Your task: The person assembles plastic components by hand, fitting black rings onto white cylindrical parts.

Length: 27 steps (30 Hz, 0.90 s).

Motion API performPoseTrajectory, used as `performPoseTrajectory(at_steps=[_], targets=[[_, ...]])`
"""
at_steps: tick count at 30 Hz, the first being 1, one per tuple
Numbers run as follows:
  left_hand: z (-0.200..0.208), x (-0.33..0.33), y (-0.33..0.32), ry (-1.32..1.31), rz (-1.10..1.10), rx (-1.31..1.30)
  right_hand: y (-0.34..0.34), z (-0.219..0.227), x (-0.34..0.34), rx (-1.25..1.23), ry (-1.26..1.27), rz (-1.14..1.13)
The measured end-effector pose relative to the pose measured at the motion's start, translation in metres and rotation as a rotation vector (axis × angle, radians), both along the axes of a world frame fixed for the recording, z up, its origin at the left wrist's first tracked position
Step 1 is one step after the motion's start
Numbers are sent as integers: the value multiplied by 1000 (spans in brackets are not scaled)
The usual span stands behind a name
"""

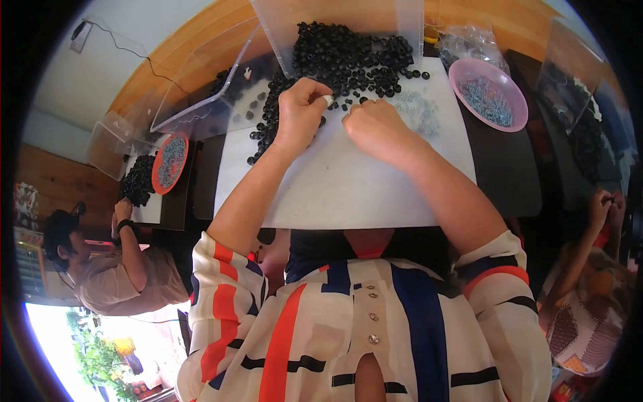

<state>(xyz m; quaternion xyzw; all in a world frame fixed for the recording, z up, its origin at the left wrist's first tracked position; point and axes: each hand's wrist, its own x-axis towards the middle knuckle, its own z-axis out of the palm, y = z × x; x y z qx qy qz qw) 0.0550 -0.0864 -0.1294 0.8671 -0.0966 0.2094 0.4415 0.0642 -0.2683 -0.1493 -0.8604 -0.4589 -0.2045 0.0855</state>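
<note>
Black, rounded small pieces (335,50) lie in a thick heap — that heap is the landmark for all that follows. At its near edge, where loose pieces stray, both hands are at work. The left hand (301,110) is half curled, thumb and forefinger drawn together at a small white bit (328,100); whether it is pinched or worn on a fingertip, I cannot tell. The right hand (375,124) is bent with its fingertips turned down beside a few loose pieces, and its grip is hidden from view. Under the heap's near part spreads a white sheet (335,194) on the dark surface (506,177). Around the heap's far part stand the walls of a clear plastic bin (271,37). Right of the heap are scattered pale pieces (418,110), then a pink bowl (479,66) of grey bits — and left of it, a clear tray (194,117). Farther left of the heap, a co-worker (110,271) sits by a red-orange bowl (158,171).
</note>
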Motion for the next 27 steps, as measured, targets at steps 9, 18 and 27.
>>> performPoseTrajectory(at_steps=[9,18,27], targets=[[-9,24,-13,-198,-87,414,-13,5,15,140,297,-67],[-11,29,-30,-168,-120,604,-44,29,46,835,694,-198],[-5,43,-44,-273,-153,890,-46,24,51,937,656,-191]])
